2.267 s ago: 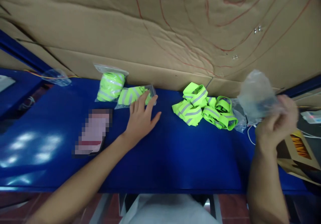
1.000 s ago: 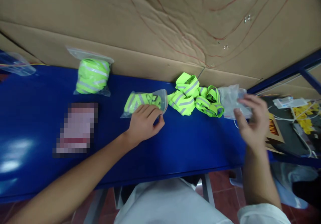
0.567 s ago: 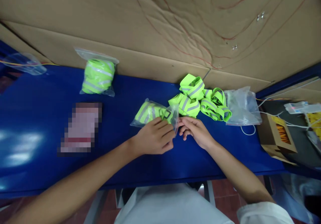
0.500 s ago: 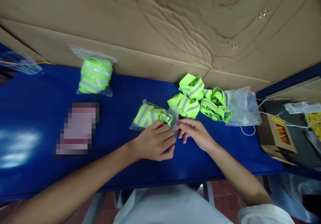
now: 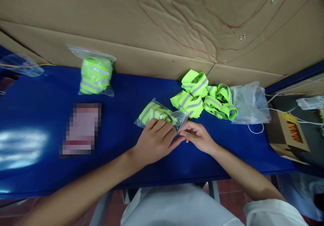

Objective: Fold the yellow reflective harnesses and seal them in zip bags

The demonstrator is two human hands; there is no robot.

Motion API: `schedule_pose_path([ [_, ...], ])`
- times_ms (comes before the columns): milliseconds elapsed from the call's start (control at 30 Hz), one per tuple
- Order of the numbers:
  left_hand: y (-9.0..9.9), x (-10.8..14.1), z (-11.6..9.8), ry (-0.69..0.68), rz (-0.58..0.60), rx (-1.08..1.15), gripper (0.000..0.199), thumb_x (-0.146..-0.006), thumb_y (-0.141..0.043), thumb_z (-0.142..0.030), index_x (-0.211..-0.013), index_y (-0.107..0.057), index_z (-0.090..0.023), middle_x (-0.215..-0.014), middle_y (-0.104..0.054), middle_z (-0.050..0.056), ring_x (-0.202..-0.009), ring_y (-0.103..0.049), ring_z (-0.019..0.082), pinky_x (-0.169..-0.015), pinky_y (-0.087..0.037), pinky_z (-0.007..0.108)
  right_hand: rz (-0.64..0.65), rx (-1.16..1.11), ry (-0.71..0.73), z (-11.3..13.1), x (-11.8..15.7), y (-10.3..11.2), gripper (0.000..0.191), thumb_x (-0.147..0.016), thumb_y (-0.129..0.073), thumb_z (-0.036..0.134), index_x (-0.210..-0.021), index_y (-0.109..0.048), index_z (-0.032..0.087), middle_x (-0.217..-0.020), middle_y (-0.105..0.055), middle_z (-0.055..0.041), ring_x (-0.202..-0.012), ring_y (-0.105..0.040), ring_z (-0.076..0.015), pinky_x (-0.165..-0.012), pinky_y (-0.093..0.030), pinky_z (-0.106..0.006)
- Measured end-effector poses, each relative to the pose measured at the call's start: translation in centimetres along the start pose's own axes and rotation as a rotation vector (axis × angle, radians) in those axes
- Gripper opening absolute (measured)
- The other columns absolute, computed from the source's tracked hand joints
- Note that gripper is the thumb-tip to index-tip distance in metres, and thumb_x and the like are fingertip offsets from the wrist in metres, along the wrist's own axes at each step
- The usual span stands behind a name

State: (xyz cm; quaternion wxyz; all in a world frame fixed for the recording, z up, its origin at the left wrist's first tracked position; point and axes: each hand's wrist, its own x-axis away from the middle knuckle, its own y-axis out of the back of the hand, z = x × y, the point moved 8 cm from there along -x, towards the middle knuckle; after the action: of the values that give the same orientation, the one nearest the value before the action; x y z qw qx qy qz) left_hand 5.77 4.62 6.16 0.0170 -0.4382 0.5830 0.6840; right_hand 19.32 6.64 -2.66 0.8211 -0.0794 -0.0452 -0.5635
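Note:
A clear zip bag (image 5: pixel 181 118) with a folded neon-yellow reflective strap (image 5: pixel 155 112) inside lies on the blue table in front of me. My left hand (image 5: pixel 156 139) rests over the near side of the bag, its thumb and fingers closing on the plastic near the mouth. At the bag's right-hand edge, my right hand (image 5: pixel 197 135) pinches the corner of the opening between thumb and fingers. Just beyond the hands sit several loose coils of the same yellow strap with grey stripes (image 5: pixel 189 99). The left fingertips are partly hidden.
A filled bag of yellow strap (image 5: pixel 96 75) leans against the cardboard wall (image 5: pixel 149 62) at the back left. A blurred-out flat object (image 5: pixel 82 128) lies on the blue table (image 5: pixel 121 101). Flat clear bags (image 5: pixel 249 104) and an open cardboard box (image 5: pixel 286 134) are at the right.
My left thumb has stretched toward the right hand, and the right fingers have closed on the bag's corner. The bag's mouth now slants to the right.

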Motion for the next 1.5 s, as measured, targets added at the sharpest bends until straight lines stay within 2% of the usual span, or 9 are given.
schedule_pose_path([
  [233, 0.9, 0.0, 0.1, 0.064, 0.01, 0.123, 0.019, -0.094, -0.066, -0.018, -0.075, -0.06, -0.019, -0.073, -0.062, 0.001, -0.07, -0.057, 0.017, -0.068, -0.046, 0.033, 0.051, -0.012, 0.024, 0.6, 0.3, -0.6, 0.03, -0.092, -0.073, 0.05, -0.094, -0.071, 0.02, -0.08, -0.068, -0.0016, -0.068, -0.06, -0.0131, -0.066, -0.05, -0.026],
  [400, 0.4, 0.1, 0.0, 0.016, -0.031, 0.094, 0.023, -0.091, -0.062, -0.013, -0.069, -0.058, -0.02, -0.07, -0.061, 0.0, -0.066, -0.054, 0.016, -0.064, -0.042, 0.033, -0.046, 0.242, 0.116, 1.7, 0.9, -1.0, 0.014, -0.096, -0.066, 0.034, -0.091, -0.067, 0.021, -0.082, -0.067, 0.0, -0.073, -0.057, -0.014, -0.07, -0.046, -0.027],
  [667, -0.9, 0.2, -0.5, 0.008, 0.066, 0.001, 0.022, -0.094, -0.061, -0.012, -0.073, -0.06, -0.019, -0.073, -0.061, 0.001, -0.071, -0.056, 0.019, -0.071, -0.04, 0.037, -0.186, 0.237, 0.031, 0.2, 1.1, -0.9, 0.016, -0.089, -0.062, 0.028, -0.077, -0.054, 0.021, -0.069, -0.052, 0.0044, -0.063, -0.043, -0.0114, -0.06, -0.035, -0.025],
  [867, 2.2, -0.5, 3.1, 0.146, -0.095, -0.062, 0.021, -0.094, -0.065, -0.014, -0.078, -0.054, -0.021, -0.076, -0.063, 0.001, -0.072, -0.056, 0.019, -0.069, -0.037, 0.038, -0.207, 0.252, -0.093, 0.0, 0.7, 0.3, 0.018, -0.084, -0.06, 0.028, -0.07, -0.049, 0.022, -0.061, -0.046, 0.0055, -0.056, -0.041, -0.0104, -0.054, -0.032, -0.024],
  [1067, 2.4, -0.2, 2.6, 0.127, -0.174, 0.056, 0.017, -0.093, -0.066, -0.014, -0.084, -0.054, -0.021, -0.078, -0.066, 0.001, -0.072, -0.06, 0.017, -0.07, -0.04, 0.036, -0.309, 0.461, 0.074, 3.0, 1.8, 1.0, 0.042, -0.094, -0.065, 0.041, -0.064, -0.043, 0.021, -0.056, -0.04, 0.0058, -0.053, -0.036, -0.0083, -0.052, -0.028, -0.024],
  [1200, 1.5, 0.2, 0.9, 0.081, -0.174, 0.106, 0.014, -0.092, -0.066, -0.014, -0.085, -0.056, -0.02, -0.076, -0.068, 0.0, -0.067, -0.061, 0.015, -0.07, -0.04, 0.035, -0.187, 0.487, 0.201, 4.1, 2.7, -0.5, 0.048, -0.098, -0.065, 0.043, -0.059, -0.05, 0.019, -0.053, -0.047, 0.0044, -0.05, -0.039, -0.0074, -0.05, -0.03, -0.024],
  [1267, 1.5, 0.4, 0.5, 0.077, -0.193, 0.118, 0.013, -0.092, -0.066, -0.015, -0.085, -0.057, -0.02, -0.076, -0.069, 0.0, -0.065, -0.061, 0.014, -0.07, -0.04, 0.034, -0.137, 0.496, 0.244, 4.5, 3.0, -1.1, 0.039, -0.1, -0.063, 0.038, -0.067, -0.061, 0.019, -0.056, -0.054, 0.0035, -0.051, -0.046, -0.0075, -0.051, -0.035, -0.023],
  [1367, 1.8, 0.5, 0.3, 0.03, -0.225, 0.141, 0.011, -0.094, -0.064, -0.017, -0.085, -0.059, -0.019, -0.076, -0.069, 0.0, -0.066, -0.06, 0.015, -0.071, -0.041, 0.034, -0.199, 0.542, 0.206, 4.3, 2.9, -0.7, 0.019, -0.102, -0.058, 0.031, -0.102, -0.073, 0.019, -0.07, -0.065, 0.0017, -0.056, -0.056, -0.0089, -0.055, -0.044, -0.021],
  [1500, 1.0, 0.1, -0.3, -0.199, -0.021, 0.071, 0.021, -0.099, -0.068, -0.035, -0.107, -0.068, -0.016, -0.094, -0.075, 0.004, -0.088, -0.068, 0.019, -0.086, -0.046, 0.037, -0.22, 0.683, 0.099, 2.9, 2.0, 0.2, 0.05, -0.097, -0.062, 0.03, -0.144, -0.057, 0.016, -0.078, -0.068, 0.0003, -0.06, -0.062, -0.0122, -0.057, -0.048, -0.023],
])
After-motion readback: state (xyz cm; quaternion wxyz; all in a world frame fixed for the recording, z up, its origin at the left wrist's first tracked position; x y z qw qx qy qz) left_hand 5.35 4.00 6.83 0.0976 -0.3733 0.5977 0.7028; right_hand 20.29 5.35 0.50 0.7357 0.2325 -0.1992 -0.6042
